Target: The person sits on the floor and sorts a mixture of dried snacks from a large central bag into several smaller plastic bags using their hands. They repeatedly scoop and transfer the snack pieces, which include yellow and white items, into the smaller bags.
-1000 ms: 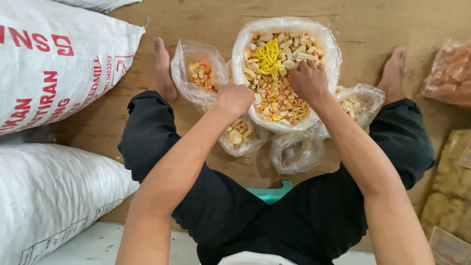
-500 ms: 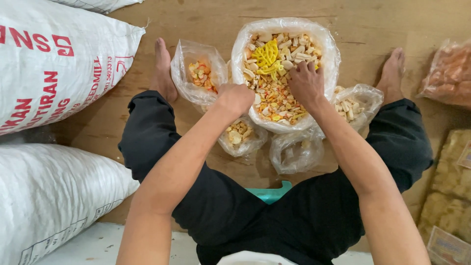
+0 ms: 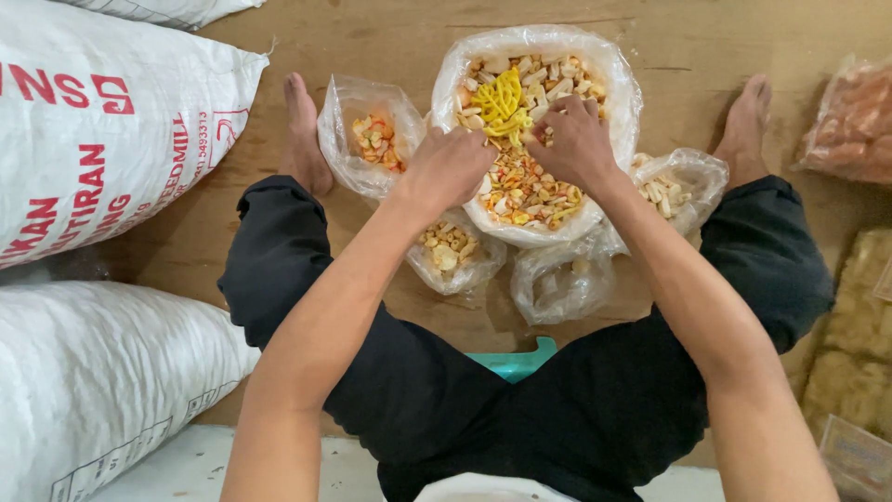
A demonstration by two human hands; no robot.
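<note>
1. Two white woven sacks point(image 3: 102, 139) lie at the left edge of the wooden floor point(image 3: 372, 37), one above the other.
2. A small clear bag of orange and pale crackers point(image 3: 372, 139) stands open beside the left foot.
3. The left hand point(image 3: 451, 167) rests at the near left rim of the big bag; its fingers are curled under, and I cannot tell whether they pinch anything.
4. The big clear bag of mixed crackers point(image 3: 534, 191) sits mid-floor between the feet. The pieces look light, dry and brittle, so a loose pinch suits them; the film is thin and limp, best held at its rolled rim.
5. The right hand point(image 3: 576, 144) lies on the heap, fingers bent together into the pieces near a yellow clump.
6. Three more small bags point(image 3: 669, 186) crowd the big bag's near and right sides.
</note>
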